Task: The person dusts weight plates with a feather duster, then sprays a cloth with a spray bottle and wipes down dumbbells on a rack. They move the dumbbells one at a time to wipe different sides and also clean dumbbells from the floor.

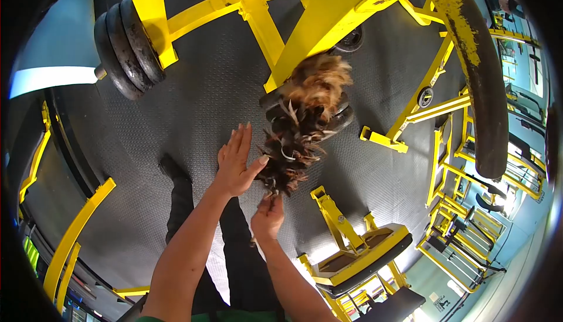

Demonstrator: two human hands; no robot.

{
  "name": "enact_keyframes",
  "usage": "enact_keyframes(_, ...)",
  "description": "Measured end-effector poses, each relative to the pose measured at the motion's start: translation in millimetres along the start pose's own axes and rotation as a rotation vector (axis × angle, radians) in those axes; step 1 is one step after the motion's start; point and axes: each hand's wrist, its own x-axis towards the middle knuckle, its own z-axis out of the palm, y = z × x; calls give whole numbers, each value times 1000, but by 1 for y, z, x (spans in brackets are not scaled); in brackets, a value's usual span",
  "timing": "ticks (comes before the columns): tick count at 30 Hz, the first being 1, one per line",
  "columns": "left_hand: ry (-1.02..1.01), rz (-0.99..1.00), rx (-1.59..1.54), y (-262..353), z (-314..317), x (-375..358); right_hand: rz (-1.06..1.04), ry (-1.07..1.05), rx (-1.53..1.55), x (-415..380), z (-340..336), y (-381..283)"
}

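A feather duster [293, 146] with dark brown feathers and a lighter tan, fluffy far end stretches forward from my right hand. My right hand [268, 217] is closed around it at the near end, just below the feathers. My left hand [236, 166] is held out flat beside the duster, fingers extended and together, the thumb right at the edge of the feathers. The tan tip overlaps the foot of a yellow machine frame [311, 34] and dark weight plates [339, 119] behind it in this view.
Black weight plates [128, 49] sit on a yellow post at the upper left. A padded yellow bench [358, 260] stands at the lower right, and a worn dark padded bar [484, 87] hangs at the right. Textured black matting [199, 93] covers the floor.
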Motion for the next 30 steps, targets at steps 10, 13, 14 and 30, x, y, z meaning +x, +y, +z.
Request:
enact_keyframes(10,-104,-69,169,-13,26,4,-460,-179,-748,78,-135,126)
enact_keyframes(13,-174,-67,203,-16,30,5,-357,-321,-982,118,-119,121)
enact_keyframes(14,-180,-59,217,-18,32,6,-293,-356,-966,131,-111,118)
enact_keyframes(30,-59,74,247,42,13,-11,181,164,-471,-3,-270,101)
